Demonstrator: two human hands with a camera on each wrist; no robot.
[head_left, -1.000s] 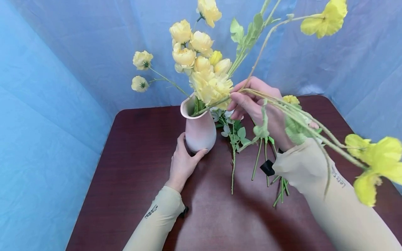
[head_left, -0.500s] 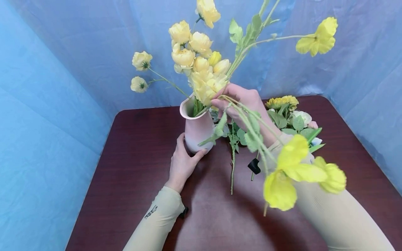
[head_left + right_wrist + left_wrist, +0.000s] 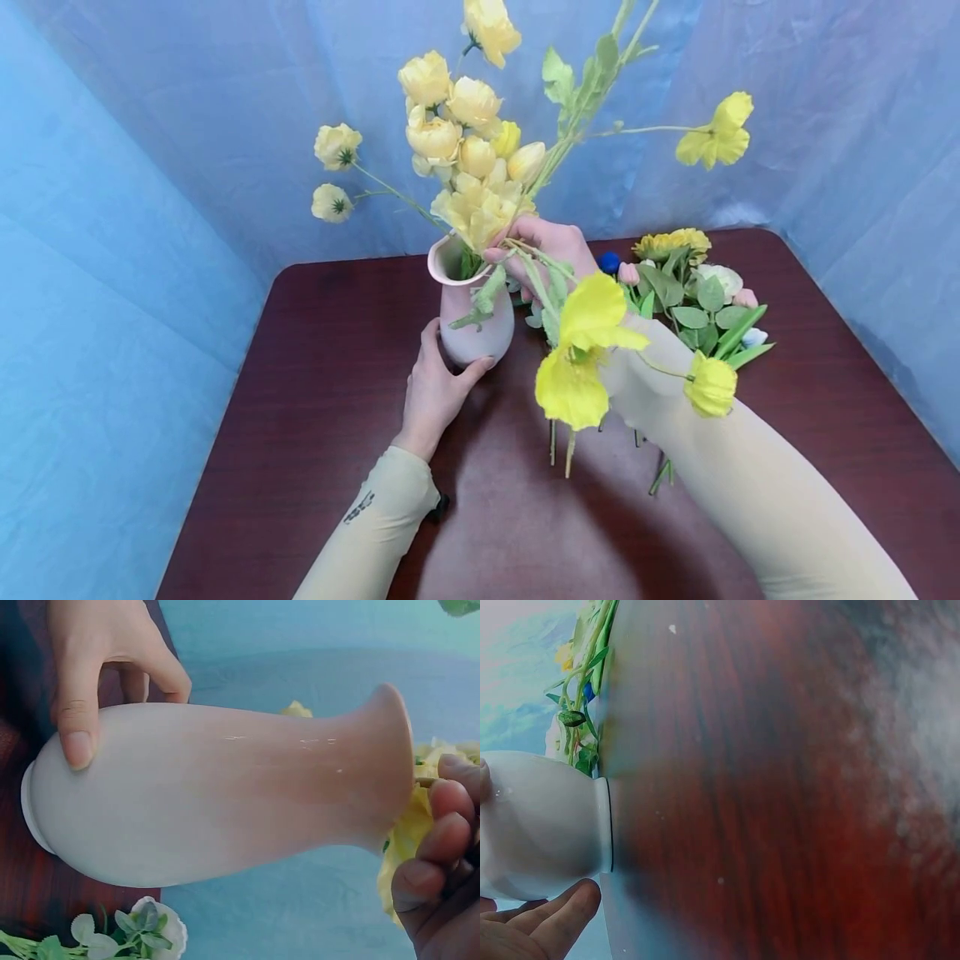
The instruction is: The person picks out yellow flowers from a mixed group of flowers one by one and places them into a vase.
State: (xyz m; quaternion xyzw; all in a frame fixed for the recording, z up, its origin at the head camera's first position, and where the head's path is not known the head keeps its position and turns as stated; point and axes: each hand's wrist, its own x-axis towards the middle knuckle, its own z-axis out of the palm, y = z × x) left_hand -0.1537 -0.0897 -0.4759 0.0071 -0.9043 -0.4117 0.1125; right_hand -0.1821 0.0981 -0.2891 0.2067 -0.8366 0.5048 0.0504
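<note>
A pink and white vase [image 3: 491,342] stands on the table, holding pale yellow flowers [image 3: 435,137] and leafy stems. My left hand [image 3: 435,396] grips it low down, thumb in front and fingers round the far side. In the left wrist view, fingertips lie against the white body of the vase [image 3: 540,825]. Just above the rim, my right hand [image 3: 551,246] pinches the stem of a branching yellow poppy [image 3: 573,392]. Two of its blooms hang over the right forearm, and a third points right. In the right wrist view, curled fingers [image 3: 442,847] sit by the vase mouth; the stem's lower end is hidden.
Right of the vase lies a pile of cut flowers [image 3: 712,292], with white, pink and yellow heads. Their green stems [image 3: 660,477] reach toward the front, partly under the right arm. Blue curtains [image 3: 150,208] enclose the dark red table [image 3: 337,350].
My right hand has moved left and slightly down, toward the vase mouth, with the poppy stem. Its hanging blooms have swung left and the upper bloom has dropped. The left hand stays put.
</note>
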